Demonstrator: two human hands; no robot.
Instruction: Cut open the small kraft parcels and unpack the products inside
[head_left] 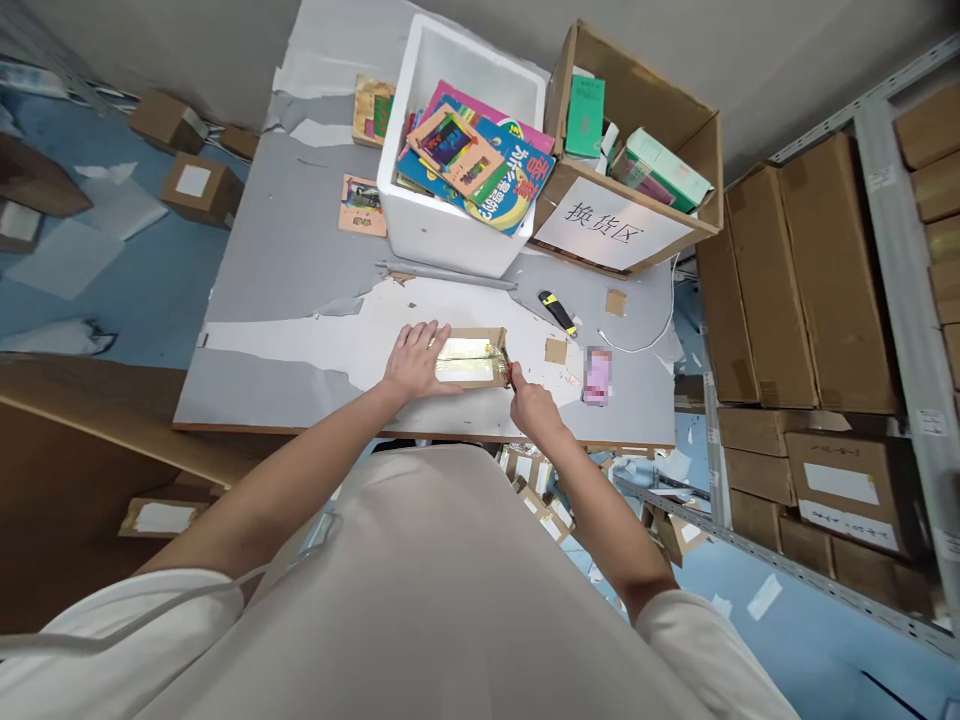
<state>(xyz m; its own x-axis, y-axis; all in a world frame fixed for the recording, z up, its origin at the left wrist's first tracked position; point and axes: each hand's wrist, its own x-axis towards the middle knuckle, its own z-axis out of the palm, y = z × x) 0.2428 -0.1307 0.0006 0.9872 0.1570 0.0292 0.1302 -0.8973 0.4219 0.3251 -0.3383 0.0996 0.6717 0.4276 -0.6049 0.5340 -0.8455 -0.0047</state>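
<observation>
A small flat cardboard parcel with shiny tape across its top lies near the front edge of the grey table. My left hand presses flat on the parcel's left end, fingers spread. My right hand is closed around a small red-handled tool whose tip touches the parcel's right end.
A white foam box of colourful books and an open cardboard box with a paper sign stand at the back. A black-and-yellow utility knife, cardboard scraps, a phone and a white cable lie to the right. Stacked cartons fill shelves on the right.
</observation>
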